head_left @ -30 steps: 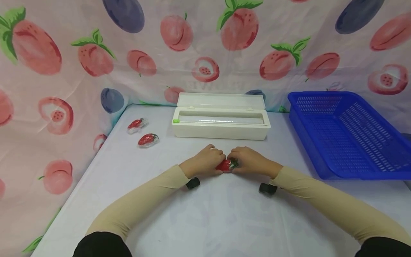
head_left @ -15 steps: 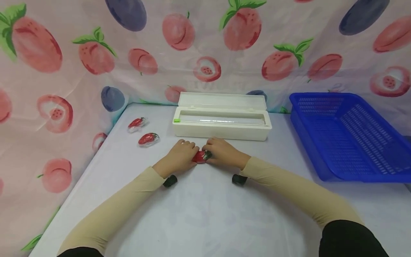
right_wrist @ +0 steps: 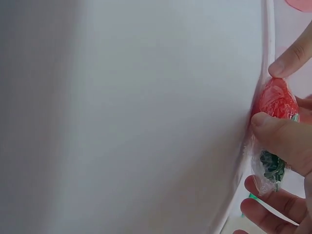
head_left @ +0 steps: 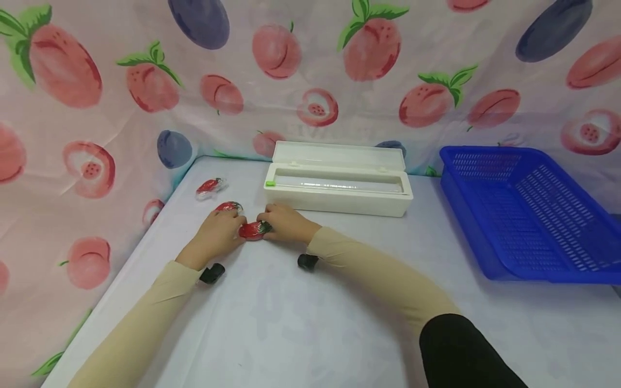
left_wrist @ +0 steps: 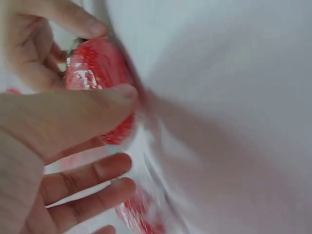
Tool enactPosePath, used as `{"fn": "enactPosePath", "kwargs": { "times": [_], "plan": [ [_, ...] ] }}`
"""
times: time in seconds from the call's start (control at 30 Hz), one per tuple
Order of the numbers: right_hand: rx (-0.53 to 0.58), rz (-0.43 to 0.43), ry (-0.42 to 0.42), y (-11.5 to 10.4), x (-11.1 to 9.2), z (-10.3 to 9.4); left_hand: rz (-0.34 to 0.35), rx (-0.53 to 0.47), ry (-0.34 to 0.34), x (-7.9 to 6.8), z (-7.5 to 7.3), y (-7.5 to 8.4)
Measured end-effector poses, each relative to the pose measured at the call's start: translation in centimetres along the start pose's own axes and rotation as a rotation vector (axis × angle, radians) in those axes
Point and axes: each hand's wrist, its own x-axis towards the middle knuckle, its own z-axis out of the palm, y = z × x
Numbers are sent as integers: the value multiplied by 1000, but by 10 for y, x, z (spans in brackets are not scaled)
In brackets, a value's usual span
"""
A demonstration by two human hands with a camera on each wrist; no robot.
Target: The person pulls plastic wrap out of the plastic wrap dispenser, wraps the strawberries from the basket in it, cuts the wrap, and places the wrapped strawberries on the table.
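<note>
A red strawberry (head_left: 252, 230) in clear plastic wrap lies between both hands, low over the white table. My left hand (head_left: 212, 237) pinches its red end, the thumb laid across it in the left wrist view. The green leafy end is on the side of my right hand (head_left: 288, 223), whose thumb presses the wrapped strawberry (right_wrist: 277, 95) in the right wrist view. Just beyond the left fingers sits a second wrapped strawberry (head_left: 229, 206), partly hidden by that hand. A third wrapped strawberry (head_left: 208, 187) lies farther back at the left.
Behind the hands stands a white cling film box (head_left: 339, 202), lid raised, with a roll of film (head_left: 339, 184) inside. To the right is a blue plastic basket (head_left: 509, 264). A fruit-print cloth (head_left: 271, 118) hangs along the back and left of the white table (head_left: 301, 323).
Both hands have carried the wrapped strawberry leftward across the table, from in front of the film box to beside the other wrapped strawberries. Those and the box stay put.
</note>
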Motion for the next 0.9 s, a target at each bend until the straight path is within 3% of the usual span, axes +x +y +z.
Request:
{"fn": "enactPosePath", "kwargs": {
  "times": [0.17, 0.5, 0.7, 0.9],
  "plan": [
    [-48, -19, -41, -21, 28, 1, -90, -17, -13, -18, 0, -23],
    [-2, 28, -90, -50, 62, 7, -145, -15, 30, -44, -3, -56],
    [-6, 61, -76, -55, 67, 7, -172, 29, 69, -48, -5, -62],
    [-88, 96, -80, -56, 65, 6, -195, 70, 78, -52, -3, -59]
  ]
}}
